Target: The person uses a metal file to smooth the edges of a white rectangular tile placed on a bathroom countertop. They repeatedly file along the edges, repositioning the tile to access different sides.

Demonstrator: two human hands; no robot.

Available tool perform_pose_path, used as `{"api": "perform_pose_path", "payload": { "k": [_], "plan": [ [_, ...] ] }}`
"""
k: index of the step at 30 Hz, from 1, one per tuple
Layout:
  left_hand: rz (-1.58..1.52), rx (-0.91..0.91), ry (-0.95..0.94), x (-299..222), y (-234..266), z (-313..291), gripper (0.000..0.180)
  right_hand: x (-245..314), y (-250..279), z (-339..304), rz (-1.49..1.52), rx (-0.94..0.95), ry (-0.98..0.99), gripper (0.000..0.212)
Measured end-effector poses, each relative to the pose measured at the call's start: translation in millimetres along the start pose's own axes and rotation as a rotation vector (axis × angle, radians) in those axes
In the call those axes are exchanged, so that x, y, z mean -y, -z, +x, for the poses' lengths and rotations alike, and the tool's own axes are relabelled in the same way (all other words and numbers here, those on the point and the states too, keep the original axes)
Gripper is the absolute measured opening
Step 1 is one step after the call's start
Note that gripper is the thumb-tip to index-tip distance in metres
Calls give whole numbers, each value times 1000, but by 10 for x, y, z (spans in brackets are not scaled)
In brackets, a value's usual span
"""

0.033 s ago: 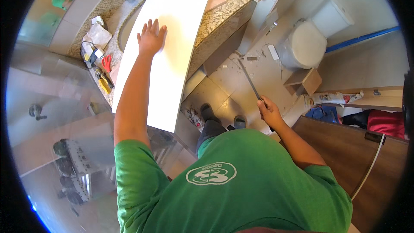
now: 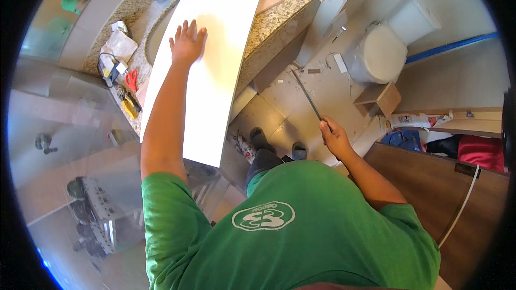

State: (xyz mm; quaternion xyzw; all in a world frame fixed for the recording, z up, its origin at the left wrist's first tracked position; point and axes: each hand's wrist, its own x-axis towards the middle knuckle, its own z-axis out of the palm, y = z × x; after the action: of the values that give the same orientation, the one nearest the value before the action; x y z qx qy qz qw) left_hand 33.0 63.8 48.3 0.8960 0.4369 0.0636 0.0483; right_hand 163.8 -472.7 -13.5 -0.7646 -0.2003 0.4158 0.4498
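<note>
On the table (image 2: 269,21), my left hand (image 2: 187,43) lies flat, steadying the tile (image 2: 215,70); right hand (image 2: 334,135) clamps the rod (image 2: 306,94) (marking seems next, needing alignment).

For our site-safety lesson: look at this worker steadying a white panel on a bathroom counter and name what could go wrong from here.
1. The white panel overhangs the granite counter edge, and only the flat left hand presses on it; it might tip or slide off toward the feet.
2. The right hand holds a long thin metal tool pointing out over the floor; it could catch the toilet.
3. Debris on the floor might cause a slip.
</note>
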Motion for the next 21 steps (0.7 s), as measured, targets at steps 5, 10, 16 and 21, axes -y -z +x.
{"api": "perform_pose_path", "payload": {
  "k": [5, 10, 16, 21],
  "plan": [
    [71, -37, 13, 67, -200, 474, 74, 645, -524, 312, 103, -31, 203, 45],
    [48, -21, 16, 31, -302, 545, 75, 919, -820, 717, -271, -191, 438, 39],
    [41, -60, 16, 24, -264, 537, 74, 1219, -1017, 1125, 140, 148, -37, 22],
    [29, -58, 42, -19, -228, 559, 74, 1508, -1238, 1617, 571, 251, -88, 23]
  ]
}}
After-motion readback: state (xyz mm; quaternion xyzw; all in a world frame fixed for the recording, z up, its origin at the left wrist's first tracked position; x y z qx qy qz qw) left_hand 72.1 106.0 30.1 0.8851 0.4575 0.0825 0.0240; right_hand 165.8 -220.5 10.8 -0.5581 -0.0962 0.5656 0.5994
